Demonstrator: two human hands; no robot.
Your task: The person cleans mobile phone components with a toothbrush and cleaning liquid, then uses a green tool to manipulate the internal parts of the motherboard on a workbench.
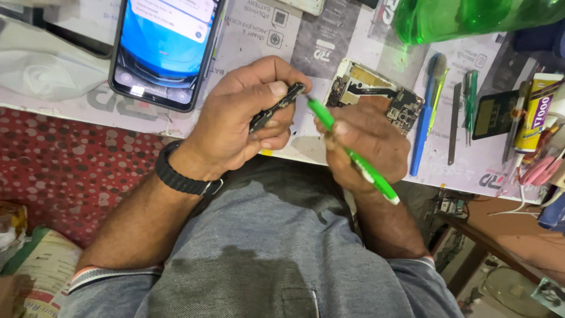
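Note:
My left hand (244,115) pinches a small dark, narrow phone part (275,108) between thumb and fingers. A black watch strap sits on that wrist. My right hand (368,144) grips a green screwdriver (353,154), its tip touching the upper end of the dark part. Just behind the right hand, an opened phone with its circuit board exposed (376,91) lies on the work mat (259,29).
A smartphone with a lit blue screen (165,47) lies at the back left. Blue and green tools (432,94), tweezers, a yellow glue tube (535,112) and a green plastic bottle (465,17) crowd the right side. A red dotted cloth (65,159) covers the left.

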